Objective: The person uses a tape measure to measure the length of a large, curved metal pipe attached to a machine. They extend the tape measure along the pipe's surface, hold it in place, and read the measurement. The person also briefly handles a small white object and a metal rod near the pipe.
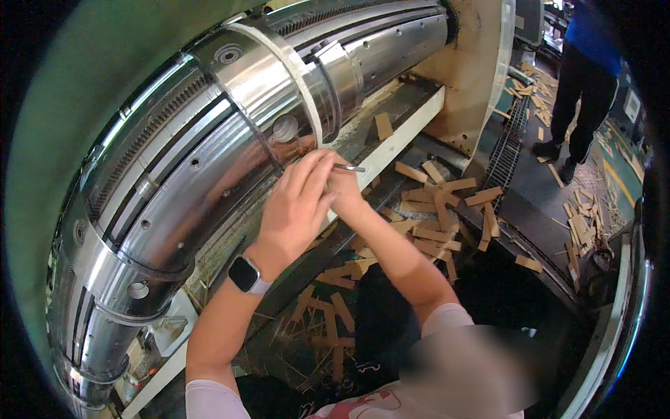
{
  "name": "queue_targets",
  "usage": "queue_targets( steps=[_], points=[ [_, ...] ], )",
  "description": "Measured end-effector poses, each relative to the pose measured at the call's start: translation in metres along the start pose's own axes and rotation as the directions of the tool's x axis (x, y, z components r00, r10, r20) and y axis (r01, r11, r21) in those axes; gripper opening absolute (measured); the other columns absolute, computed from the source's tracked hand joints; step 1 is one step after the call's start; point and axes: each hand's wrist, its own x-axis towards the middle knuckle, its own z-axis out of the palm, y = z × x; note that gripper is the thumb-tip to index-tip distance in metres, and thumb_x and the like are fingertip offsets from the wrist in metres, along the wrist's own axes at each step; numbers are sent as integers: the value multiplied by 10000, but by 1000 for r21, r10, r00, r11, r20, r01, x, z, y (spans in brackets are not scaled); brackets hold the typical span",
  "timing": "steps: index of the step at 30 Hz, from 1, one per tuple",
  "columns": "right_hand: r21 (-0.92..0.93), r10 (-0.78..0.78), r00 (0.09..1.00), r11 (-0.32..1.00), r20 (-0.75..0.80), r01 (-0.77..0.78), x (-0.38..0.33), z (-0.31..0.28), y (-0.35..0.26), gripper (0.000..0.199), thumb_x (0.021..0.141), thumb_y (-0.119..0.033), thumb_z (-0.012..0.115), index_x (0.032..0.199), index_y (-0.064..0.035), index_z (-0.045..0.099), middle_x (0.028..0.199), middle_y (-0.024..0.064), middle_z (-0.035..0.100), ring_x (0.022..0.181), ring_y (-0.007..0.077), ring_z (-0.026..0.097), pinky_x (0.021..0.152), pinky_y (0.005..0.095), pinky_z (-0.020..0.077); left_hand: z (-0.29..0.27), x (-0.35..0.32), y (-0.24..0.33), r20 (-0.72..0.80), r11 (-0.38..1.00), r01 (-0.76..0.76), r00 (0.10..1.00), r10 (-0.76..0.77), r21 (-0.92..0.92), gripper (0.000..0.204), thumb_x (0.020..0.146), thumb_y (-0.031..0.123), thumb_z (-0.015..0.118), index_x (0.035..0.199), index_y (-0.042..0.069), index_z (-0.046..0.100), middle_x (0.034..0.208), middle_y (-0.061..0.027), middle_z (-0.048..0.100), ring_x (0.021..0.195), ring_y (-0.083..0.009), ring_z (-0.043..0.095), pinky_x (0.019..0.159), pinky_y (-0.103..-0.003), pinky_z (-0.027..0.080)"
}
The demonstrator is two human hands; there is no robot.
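Observation:
A large shiny steel cylinder point(188, 174) with toothed racks, slots and bolt holes runs diagonally across the view. A pale, narrow band point(305, 87) wraps round it, and both hands meet at the band's lower end. My left hand point(296, 199), with a watch point(244, 274) on its wrist, has its fingers bent and close together, partly over my right hand; what they grip is hidden. My right hand point(342, 190) is closed, its fingers mostly hidden behind the left. From it a slim metal tool point(349, 167) sticks out to the right; its exact kind cannot be made out.
A pale rail point(405, 136) runs below the cylinder, with a small wooden piece point(384, 126) beside it. Many flat wooden pieces point(440, 209) litter the floor below. A machine wall point(464, 77) stands at the cylinder's right end. Beyond it stands another person point(583, 91) in dark trousers.

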Motion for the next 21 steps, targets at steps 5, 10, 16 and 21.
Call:
queue_targets(
  steps=[5, 10, 16, 21],
  points=[
    [-711, -189, 969, 659, 161, 246, -3, 11, 4, 128, 754, -148, 610, 858, -75, 598, 875, 119, 608, 826, 261, 595, 707, 333, 464, 5, 28, -1, 345, 986, -94, 938, 42, 137, 237, 747, 159, 599, 939, 24, 567, 1028, -112, 559, 949, -279, 521, 792, -364, 450],
    [-266, -102, 995, 959, -15, 94, -1, -1, 1, 73, 734, -135, 609, 736, -65, 592, 746, 97, 616, 687, 252, 610, 607, 325, 471, 12, 32, -23, 199, 978, -185, 966, 163, 97, 170, 745, 199, 604, 739, 31, 575, 808, -96, 598, 803, -268, 563, 645, -361, 472],
    [-605, 46, 992, 795, 115, 33, 2, 4, 9, 194, 745, -226, 589, 836, -55, 567, 787, 128, 628, 689, 312, 617, 582, 395, 477, 18, 45, -10, 34, 969, 29, 999, -39, 244, 301, 826, 276, 556, 654, 29, 557, 714, -131, 584, 599, -314, 566, 551, -393, 465],
    [-521, 123, 985, 853, 122, -42, 5, -5, -13, 183, 747, -230, 571, 809, -58, 577, 712, 136, 619, 643, 325, 612, 551, 424, 473, 22, 35, -8, -40, 775, 387, 883, -467, -499, 194, 891, 91, 385, 1031, 7, 491, 773, -112, 605, 741, -226, 625, 689, -325, 488]
  ],
)
